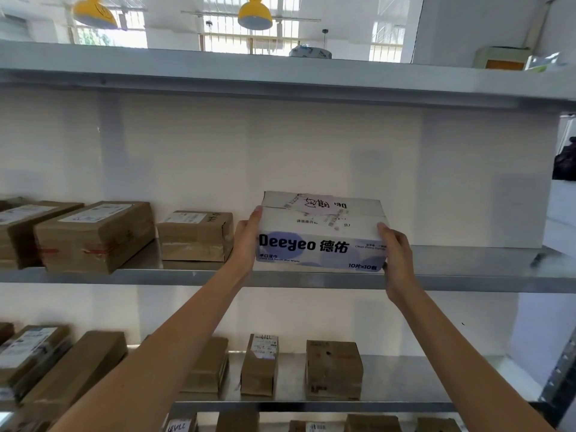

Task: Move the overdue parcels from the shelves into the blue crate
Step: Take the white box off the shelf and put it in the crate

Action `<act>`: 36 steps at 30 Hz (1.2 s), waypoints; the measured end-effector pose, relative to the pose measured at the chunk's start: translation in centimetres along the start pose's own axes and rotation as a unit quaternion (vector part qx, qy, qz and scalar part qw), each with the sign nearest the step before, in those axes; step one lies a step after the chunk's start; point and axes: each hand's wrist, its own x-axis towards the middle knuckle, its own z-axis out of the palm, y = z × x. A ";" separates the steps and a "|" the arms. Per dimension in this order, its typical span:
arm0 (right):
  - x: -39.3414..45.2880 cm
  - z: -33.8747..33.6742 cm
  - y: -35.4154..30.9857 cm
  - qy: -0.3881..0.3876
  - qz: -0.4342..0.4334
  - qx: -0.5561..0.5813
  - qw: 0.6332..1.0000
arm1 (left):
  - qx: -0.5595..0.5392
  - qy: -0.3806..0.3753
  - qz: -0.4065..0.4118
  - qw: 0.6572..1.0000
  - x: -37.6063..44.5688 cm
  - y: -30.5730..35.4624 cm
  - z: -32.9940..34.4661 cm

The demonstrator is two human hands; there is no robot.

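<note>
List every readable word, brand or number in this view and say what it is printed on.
"Deeyeo 德佑": front of the white cardboard box with blue blotches, held between both hands.
"10片×10包": the same front, lower right corner.
Small print elsewhere on that box, its handwritten top label, and the shipping labels on the brown cardboard parcels: too small or blurred to read.

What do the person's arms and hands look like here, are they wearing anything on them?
Both forearms are bare along their whole visible length, with no sleeves in view. The left hand and right hand wear no gloves. No watch, bracelet or ring shows on the wrists or fingers.
</note>
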 end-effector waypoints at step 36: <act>-3.1 -6.0 -2.7 0.097 -0.053 0.013 0.994 | 0.011 -0.046 0.015 0.999 -4.9 -2.1 8.2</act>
